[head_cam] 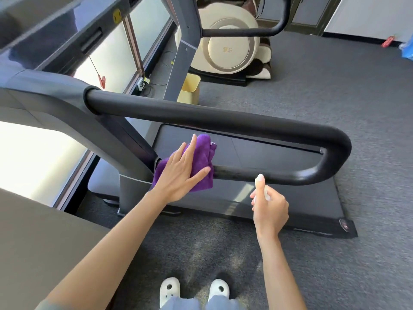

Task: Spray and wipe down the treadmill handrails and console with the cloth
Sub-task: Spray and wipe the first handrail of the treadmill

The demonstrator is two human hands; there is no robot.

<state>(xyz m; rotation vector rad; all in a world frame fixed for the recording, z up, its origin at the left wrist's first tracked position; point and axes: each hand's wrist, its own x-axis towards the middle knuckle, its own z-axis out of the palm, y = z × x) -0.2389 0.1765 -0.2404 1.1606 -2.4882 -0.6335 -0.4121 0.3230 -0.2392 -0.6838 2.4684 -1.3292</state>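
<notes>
Two white slippers [194,291] are standing on the grey carpet [335,276] at the bottom edge of the view, toes pointing toward the treadmill. Above them both bare arms are reaching forward to the near handrail [245,121], a black padded tube that is running out from the grey upright [125,139], bending round at its far right end and coming back as a lower bar. Near the upright end of that lower bar, the left hand [182,173] is pressing a folded purple cloth [202,159] against the tube with its fingers straight and spread, the palm lying flat on the fabric. Further right, the right hand [271,209] is gripping a small white spray bottle [261,183], fingers curled round its body, and the nozzle is sitting just beside the lower bar, close to its underside. Behind the handrail the dark running deck [279,151] is lying flat, its rear corner reaching the carpet at the right. Only part of the console [55,30] is showing at the top left corner, blurred. Beyond the treadmill a pale yellow bin [190,88] is standing by the window, and a cream massage chair [230,43] is sitting further back.
</notes>
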